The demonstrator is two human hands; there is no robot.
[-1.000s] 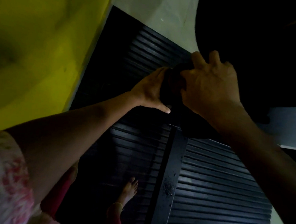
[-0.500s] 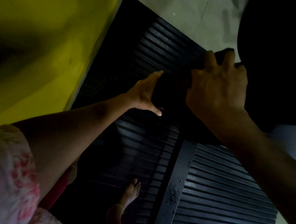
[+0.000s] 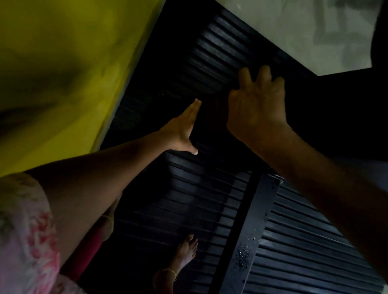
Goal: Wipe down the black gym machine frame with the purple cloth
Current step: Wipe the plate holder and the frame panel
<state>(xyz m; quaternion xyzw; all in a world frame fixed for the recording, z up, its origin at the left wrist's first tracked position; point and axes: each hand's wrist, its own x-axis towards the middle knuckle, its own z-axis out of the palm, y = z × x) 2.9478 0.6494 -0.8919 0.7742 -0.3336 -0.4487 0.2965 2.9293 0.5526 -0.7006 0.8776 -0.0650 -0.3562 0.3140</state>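
Dim ribbed black floor mat [image 3: 218, 45]; flat left hand [image 3: 180, 132] beside black frame [image 3: 213, 116], right hand [image 3: 258, 105] curled over it, grip unclear.

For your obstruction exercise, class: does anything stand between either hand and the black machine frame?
Nothing visible does. The left hand lies flat-fingered against the dark frame part, and the right hand curls over it from the other side. The purple cloth cannot be made out in the dark.

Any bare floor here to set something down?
Free: ribbed mat right of the black frame bar, and the mat strip by the yellow wall. Crowded: around both hands, left hand, right hand, and the foot.
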